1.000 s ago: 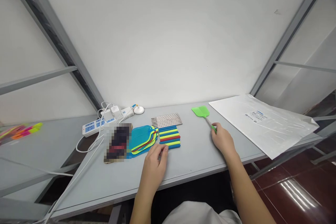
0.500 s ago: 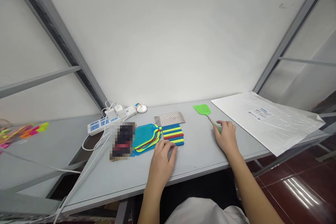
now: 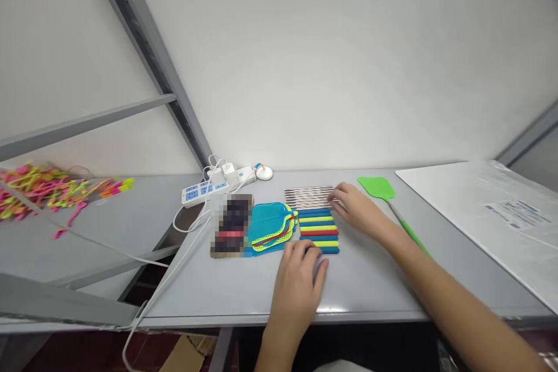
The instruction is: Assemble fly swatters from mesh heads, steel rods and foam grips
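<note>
My left hand (image 3: 299, 282) rests on the table with fingers loosely spread, fingertips at the near end of a row of blue, yellow and red plastic handles (image 3: 319, 233). My right hand (image 3: 358, 208) reaches across to a row of thin metal rods (image 3: 307, 196); its fingertips are at their right end, thumb apart from the fingers, and no rod is lifted. Left of the handles lies a stack of fly swatter heads (image 3: 270, 222), teal on top with yellow and red below. A green fly swatter (image 3: 377, 187) with metal shaft and green handle lies right of my right hand.
A blurred-out flat item (image 3: 233, 226) lies left of the heads. Behind it are a power strip (image 3: 203, 192), white cables and a white round object (image 3: 264, 172). A white wrapped package (image 3: 475, 203) lies right. Colourful plastic pieces (image 3: 39, 189) cover a surface far left.
My right hand has let go of the green swatter's handle and moved left to the metal rods. My left hand stays by the handles. The view has turned left.
</note>
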`<state>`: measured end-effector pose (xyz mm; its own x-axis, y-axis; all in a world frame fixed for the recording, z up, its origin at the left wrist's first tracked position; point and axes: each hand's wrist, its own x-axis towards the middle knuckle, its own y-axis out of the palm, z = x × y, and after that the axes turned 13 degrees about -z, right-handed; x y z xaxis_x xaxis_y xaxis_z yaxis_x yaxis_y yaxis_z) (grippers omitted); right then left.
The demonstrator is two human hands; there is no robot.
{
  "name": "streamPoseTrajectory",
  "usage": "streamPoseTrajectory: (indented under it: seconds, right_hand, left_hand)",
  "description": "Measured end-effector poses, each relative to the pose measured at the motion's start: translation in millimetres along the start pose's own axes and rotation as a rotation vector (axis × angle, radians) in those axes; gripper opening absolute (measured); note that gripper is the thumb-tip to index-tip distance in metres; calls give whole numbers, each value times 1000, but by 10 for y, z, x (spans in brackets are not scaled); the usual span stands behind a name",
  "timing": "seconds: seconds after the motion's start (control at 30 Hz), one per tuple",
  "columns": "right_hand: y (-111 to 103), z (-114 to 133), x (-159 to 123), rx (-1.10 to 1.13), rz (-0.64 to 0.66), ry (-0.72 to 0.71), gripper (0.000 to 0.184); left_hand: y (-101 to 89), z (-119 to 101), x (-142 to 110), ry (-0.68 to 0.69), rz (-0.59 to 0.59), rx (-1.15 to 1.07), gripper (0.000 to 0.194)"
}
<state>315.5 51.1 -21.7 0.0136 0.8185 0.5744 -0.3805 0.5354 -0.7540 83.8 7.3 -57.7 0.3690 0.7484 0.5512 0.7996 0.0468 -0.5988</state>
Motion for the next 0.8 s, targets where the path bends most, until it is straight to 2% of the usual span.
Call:
streamPoseTrajectory:
  seconds: [0.13,0.27,0.43,0.67,0.8]
  right_hand:
    - [301,-208,672,26,172,-71,26]
    - [622,-362,1065,82,320,-101,24]
    - [828,-411,1191,190,450,-102,24]
    - [850,-489,1250,280,545,-50,34]
    - [866,-495,1301,229,600,-89,30]
  left_hand:
    - [-14,-30,-1,-12,24,27,14]
    - [-10,-26,-14,-33,8,-18,12]
    - [131,73,-103,-20,-94,-23,11]
    - [311,191,-154,53,-199,51,16]
    - [352,212,-162,58,-246,55,16]
